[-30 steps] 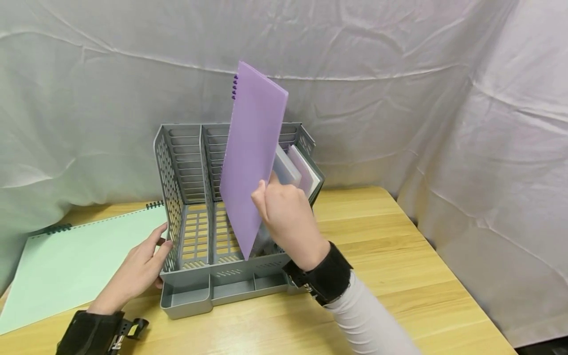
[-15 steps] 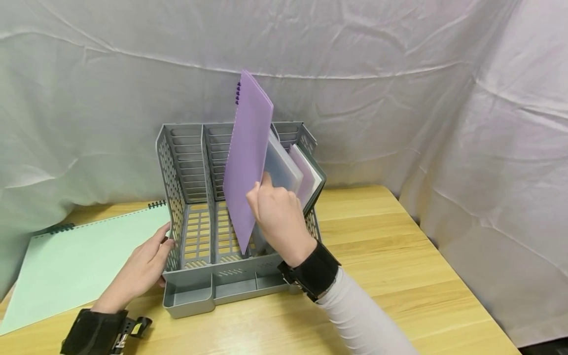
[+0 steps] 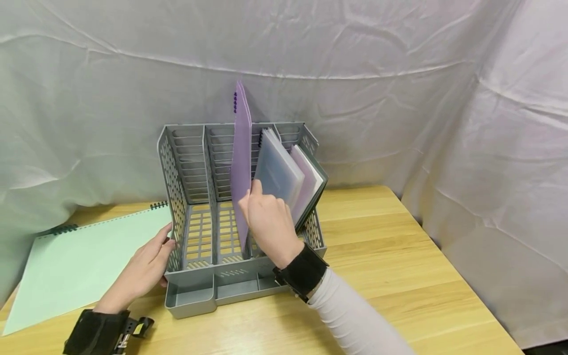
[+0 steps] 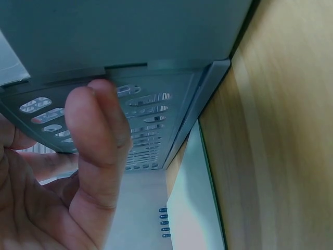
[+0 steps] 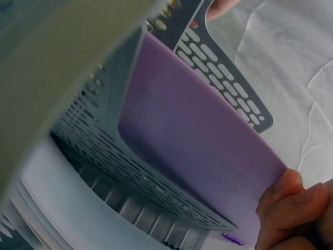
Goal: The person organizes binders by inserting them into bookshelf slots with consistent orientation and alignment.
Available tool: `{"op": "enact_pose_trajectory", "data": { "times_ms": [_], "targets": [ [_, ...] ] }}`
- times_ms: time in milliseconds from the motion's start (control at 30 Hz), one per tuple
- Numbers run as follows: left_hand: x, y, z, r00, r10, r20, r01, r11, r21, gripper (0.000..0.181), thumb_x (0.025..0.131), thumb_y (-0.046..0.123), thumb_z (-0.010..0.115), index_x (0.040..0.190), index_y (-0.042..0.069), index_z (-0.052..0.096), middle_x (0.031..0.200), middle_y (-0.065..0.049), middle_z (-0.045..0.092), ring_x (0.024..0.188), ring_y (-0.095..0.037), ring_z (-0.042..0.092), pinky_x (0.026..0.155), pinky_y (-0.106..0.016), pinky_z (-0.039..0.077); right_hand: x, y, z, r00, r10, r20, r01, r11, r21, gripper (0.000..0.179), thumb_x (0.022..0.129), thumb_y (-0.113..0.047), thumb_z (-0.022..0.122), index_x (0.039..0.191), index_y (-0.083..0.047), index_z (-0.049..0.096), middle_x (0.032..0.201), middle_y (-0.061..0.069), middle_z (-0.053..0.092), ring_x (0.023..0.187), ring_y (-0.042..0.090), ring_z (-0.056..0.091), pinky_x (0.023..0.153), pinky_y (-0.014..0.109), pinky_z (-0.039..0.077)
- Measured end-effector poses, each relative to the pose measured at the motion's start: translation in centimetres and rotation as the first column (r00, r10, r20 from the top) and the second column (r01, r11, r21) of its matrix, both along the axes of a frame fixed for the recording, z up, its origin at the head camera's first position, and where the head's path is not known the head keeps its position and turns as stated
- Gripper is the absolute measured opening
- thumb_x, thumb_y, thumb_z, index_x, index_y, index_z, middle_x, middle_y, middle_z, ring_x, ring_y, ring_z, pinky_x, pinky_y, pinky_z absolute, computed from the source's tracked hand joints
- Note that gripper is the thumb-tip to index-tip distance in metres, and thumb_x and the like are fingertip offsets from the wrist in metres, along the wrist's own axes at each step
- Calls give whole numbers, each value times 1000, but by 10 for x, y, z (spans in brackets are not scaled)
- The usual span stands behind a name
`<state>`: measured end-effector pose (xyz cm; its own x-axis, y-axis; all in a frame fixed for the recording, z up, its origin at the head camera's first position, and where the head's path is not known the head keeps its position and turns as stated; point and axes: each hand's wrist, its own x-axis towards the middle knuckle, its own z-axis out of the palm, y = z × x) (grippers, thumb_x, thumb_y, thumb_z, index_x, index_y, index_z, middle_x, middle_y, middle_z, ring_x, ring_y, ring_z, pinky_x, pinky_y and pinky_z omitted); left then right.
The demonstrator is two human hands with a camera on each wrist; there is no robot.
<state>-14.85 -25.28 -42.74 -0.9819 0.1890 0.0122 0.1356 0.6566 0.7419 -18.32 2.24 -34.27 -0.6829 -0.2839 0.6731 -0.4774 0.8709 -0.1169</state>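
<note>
In the head view, my right hand [image 3: 268,219] pinches the near edge of a purple spiral notebook [image 3: 241,162]. The notebook stands upright, its lower part inside the middle compartment of a grey file organizer [image 3: 191,273]. The right wrist view shows the purple notebook [image 5: 192,114] behind a slotted divider [image 5: 156,177], with my thumb and fingers at its edge. My left hand [image 3: 144,261] grips the organizer's left side wall near its front edge. In the left wrist view, fingers [image 4: 99,140] bend up against that slotted wall.
A clear-covered spiral notebook [image 3: 277,167], a pale purple one [image 3: 307,185] and a dark green one [image 3: 319,190] lean in the right compartment. A light green spiral notebook [image 3: 80,266] lies on the wooden table [image 3: 377,256] at left. A grey curtain [image 3: 355,98] hangs behind.
My right hand has moved left and slightly down with the purple notebook, which has turned more edge-on and dropped lower. More of the clear-covered notebook shows. My left hand has stayed at the wall.
</note>
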Motion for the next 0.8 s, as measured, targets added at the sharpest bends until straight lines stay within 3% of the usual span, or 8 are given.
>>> {"op": "enact_pose_trajectory", "data": {
  "times_ms": [167,567,800],
  "targets": [
    [0,1,-1,1000,-1,-1,1,1000,-8,61,119,32,25,172,5,11,151,-43,49,54,-22,63,56,-33,56,2,-3,-8,1000,0,10,-1,1000,8,20,110,-16,50,107,1,60,54,4,52,45,29,58,41,43,50],
    [-1,0,-2,1000,2,-6,-2,1000,4,60,119,32,25,172,7,13,150,-43,50,56,-22,63,53,-34,56,6,-4,-20,996,64,67,-63,998,-17,18,106,-10,52,90,-7,45,59,-8,25,43,13,39,41,25,28],
    [0,0,-1,1000,-3,-15,3,1000,-2,60,119,31,25,172,5,12,151,-44,50,55,-22,62,54,-33,56,8,-1,-16,982,74,176,-62,995,-72,18,108,-15,47,92,-7,45,59,-5,33,45,17,48,42,31,39]
  ]
}}
